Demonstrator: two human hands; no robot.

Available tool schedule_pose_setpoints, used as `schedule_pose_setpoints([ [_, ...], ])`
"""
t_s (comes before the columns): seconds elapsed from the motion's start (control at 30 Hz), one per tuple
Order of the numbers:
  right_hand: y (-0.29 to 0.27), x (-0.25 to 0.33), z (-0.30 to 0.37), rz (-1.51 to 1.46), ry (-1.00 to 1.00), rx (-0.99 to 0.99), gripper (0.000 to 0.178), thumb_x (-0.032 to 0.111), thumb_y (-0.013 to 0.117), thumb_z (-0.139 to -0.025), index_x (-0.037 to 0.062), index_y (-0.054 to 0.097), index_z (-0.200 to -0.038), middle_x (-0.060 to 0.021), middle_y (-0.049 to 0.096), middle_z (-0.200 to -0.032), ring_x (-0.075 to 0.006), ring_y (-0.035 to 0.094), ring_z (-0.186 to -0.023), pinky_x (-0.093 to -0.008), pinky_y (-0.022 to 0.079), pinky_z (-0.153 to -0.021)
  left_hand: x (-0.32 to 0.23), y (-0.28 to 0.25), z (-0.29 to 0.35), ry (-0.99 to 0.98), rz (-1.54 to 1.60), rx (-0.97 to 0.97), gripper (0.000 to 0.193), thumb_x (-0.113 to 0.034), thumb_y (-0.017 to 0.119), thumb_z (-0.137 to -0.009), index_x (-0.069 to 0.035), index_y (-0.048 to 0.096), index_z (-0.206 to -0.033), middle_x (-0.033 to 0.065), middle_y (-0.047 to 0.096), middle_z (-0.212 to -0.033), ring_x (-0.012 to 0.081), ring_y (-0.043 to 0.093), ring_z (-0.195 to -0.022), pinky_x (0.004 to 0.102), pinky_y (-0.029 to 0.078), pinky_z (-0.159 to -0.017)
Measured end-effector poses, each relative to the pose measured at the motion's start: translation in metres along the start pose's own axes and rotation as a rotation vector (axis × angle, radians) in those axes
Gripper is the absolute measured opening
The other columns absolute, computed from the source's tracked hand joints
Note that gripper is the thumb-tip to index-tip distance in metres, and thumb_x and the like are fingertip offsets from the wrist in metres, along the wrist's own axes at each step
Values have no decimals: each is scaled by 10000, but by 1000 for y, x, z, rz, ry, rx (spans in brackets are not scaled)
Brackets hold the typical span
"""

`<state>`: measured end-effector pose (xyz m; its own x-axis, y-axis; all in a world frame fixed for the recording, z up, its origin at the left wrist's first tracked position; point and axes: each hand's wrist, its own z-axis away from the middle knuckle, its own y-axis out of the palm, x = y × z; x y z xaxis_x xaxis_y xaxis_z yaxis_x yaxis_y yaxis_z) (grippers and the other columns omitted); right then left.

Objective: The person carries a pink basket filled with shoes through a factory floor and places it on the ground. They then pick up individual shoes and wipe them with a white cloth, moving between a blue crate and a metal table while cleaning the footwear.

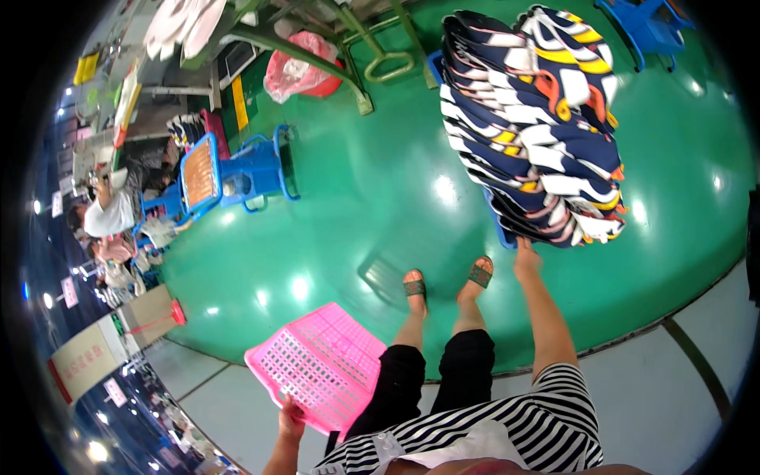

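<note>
My left hand (291, 417) is closed round the rim of a pink plastic basket (324, 366), which hangs tilted beside my left leg. No contents show in the basket. My right arm reaches forward, and my right hand (527, 260) grips the near end of a blue crate (500, 220); its fingertips are partly hidden under the load. Shoe uppers (538, 134) in navy, white, yellow and orange are stacked in overlapping rows on the crate and cover most of it.
A blue wheeled cart (249, 170) stands at the left. Beyond it are a red bin (321, 79) with a pink liner and a green metal frame (348, 47). Another blue stand (647, 32) is at the far right. People (111, 214) sit along the left. The floor is green.
</note>
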<state>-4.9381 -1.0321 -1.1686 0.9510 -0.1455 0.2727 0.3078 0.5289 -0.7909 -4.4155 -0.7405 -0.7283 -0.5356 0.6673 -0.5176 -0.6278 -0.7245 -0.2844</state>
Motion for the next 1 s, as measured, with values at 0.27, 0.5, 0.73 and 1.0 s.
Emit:
schedule_pose_setpoints([
  [0.27,2,-126,98,382,338,593,690,161,590,-794,159,254,-1396,-42,333,-1447,-269,576,-1079,-411,508,-811,32,-40,-28,-65,151,-12,385,-313,466,-933,-64,482,-1225,57,588,-1132,192,560,-1049,350,439,-927],
  [0.5,-6,-141,174,600,588,880,609,188,588,-790,128,356,-1350,-118,552,-1246,-236,560,-1127,-358,499,-852,41,-52,-26,-103,153,-33,519,-408,534,-895,-51,459,-1264,76,576,-1166,197,550,-1069,347,440,-928],
  [0.73,-122,-1,191,-23,3,1005,547,385,567,-860,42,476,-1276,-127,489,-1322,-281,475,-1209,-365,414,-969,27,-40,-25,-145,125,30,502,-398,497,-921,-51,443,-1280,72,565,-1188,175,549,-1074,315,456,-908],
  [1.0,-375,142,11,-587,-266,-212,217,148,504,-924,16,584,-1077,-56,631,-974,-131,571,-845,-271,452,-761,-3,7,-29,-90,73,66,466,-382,491,-931,-38,479,-1245,48,583,-1158,152,558,-1049,307,427,-910],
])
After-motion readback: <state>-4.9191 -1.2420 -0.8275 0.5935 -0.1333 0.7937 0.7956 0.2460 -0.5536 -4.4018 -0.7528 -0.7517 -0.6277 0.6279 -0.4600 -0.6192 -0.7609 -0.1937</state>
